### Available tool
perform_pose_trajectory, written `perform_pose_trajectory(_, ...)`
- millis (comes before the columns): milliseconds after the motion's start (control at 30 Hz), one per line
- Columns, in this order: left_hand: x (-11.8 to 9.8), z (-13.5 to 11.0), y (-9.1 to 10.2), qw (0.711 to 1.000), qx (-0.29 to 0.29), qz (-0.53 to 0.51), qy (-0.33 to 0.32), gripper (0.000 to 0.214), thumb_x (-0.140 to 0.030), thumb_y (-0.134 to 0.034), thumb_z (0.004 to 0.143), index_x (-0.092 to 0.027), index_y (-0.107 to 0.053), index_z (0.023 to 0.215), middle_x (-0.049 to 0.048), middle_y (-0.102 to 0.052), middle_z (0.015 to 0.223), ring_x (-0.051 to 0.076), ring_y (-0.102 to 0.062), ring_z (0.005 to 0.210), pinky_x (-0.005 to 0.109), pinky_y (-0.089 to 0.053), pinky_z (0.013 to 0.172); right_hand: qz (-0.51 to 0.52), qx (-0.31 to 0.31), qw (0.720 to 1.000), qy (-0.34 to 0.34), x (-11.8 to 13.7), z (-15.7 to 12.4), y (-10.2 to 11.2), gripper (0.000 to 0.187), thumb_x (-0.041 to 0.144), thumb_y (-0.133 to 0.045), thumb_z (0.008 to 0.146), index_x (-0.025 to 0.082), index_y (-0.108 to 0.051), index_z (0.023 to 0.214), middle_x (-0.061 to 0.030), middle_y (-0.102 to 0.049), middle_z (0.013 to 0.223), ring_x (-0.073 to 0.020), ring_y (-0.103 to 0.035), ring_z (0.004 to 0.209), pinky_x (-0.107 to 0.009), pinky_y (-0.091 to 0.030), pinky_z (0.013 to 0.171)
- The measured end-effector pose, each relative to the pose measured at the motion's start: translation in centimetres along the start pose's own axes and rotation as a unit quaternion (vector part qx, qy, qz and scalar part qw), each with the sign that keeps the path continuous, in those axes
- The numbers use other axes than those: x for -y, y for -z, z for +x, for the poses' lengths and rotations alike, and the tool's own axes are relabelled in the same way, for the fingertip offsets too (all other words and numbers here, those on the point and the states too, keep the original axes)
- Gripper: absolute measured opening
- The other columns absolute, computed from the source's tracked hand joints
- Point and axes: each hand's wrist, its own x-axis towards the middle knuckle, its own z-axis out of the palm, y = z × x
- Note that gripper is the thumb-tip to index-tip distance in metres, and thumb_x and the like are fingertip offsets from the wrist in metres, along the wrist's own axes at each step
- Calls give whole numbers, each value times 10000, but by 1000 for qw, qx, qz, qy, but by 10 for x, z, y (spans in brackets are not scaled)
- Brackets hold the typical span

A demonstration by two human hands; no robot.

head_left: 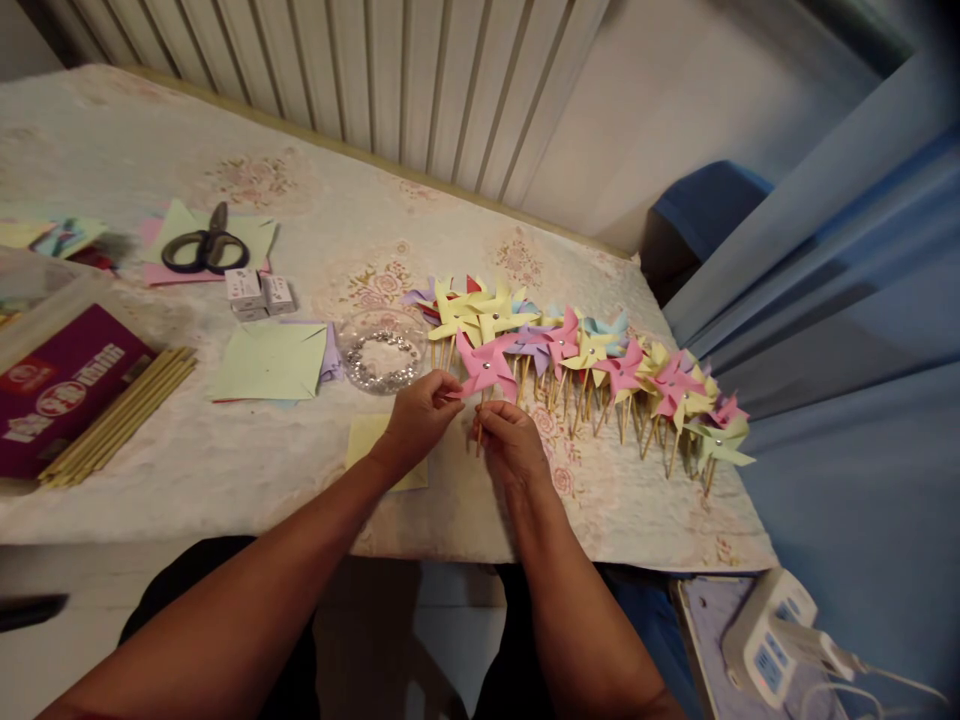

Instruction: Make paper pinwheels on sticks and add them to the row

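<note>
Right hand (514,440) is pinching the stick (478,440) of a pink pinwheel (486,366) between thumb and fingers; the pinwheel's head is sitting just beyond those fingertips, ahead of both hands. Left hand (424,405) is curling, its thumb and forefinger coming together at the pinwheel's left blade (whether they are gripping it or only resting there, I cannot tell). More pinwheels (589,350), in pink, yellow, green, purple and blue, are crowding beyond the right hand and off to its right. Just beyond the left hand, a round clear dish is holding pins (364,377). A yellow sheet (411,475) is lying partly under the left wrist. Left of that hand, a paper stack (266,362) is resting on the cloth (450,525); small boxes (246,290) and scissors (217,240) are lying farther out. Loose sticks (120,420) are leaning on a purple box (67,390), well left of it.
</note>
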Motion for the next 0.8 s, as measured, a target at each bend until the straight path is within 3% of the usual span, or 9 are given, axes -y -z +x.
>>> perform_pose_trajectory(333, -2, -2, 0, 991, -23, 121, -53, 67, -204, -641, 736, -188, -593, 691, -24, -599, 650, 134, -537, 623, 268, -413, 641, 33, 31, 999, 0, -2, 0, 1, 220, 278, -831, 578, 169, -682, 697, 21, -626, 570, -95, -532, 501, -223, -416, 496)
perform_pose_trajectory(500, 0, 0, 1, 991, -25, 121, -55, 107, -272, -649, 738, -189, -585, 718, -15, -613, 677, 138, -562, 650, 279, -451, 663, 39, 33, 999, -5, -5, 2, 3, 218, 283, -835, 590, 168, -693, 708, 14, -633, 570, -100, -543, 496, -220, -409, 479)
perform_pose_trajectory(667, 5, 1, -2, 998, -32, -6, 48, 349, -331, -755, 643, -183, -565, 896, 6, -660, 794, 159, -641, 720, 298, -510, 693, 45, 21, 999, -1, -5, 5, 5, 231, 295, -832, 593, 165, -682, 710, 9, -633, 578, -99, -535, 499, -228, -414, 488)
perform_pose_trajectory(800, 4, -4, -5, 977, 39, -89, 191, 326, -370, -741, 677, -174, -530, 830, 6, -659, 696, 171, -674, 671, 311, -528, 673, 61, 7, 998, 17, -4, 7, 5, 230, 291, -829, 590, 171, -673, 710, 22, -622, 583, -96, -535, 529, -229, -430, 525)
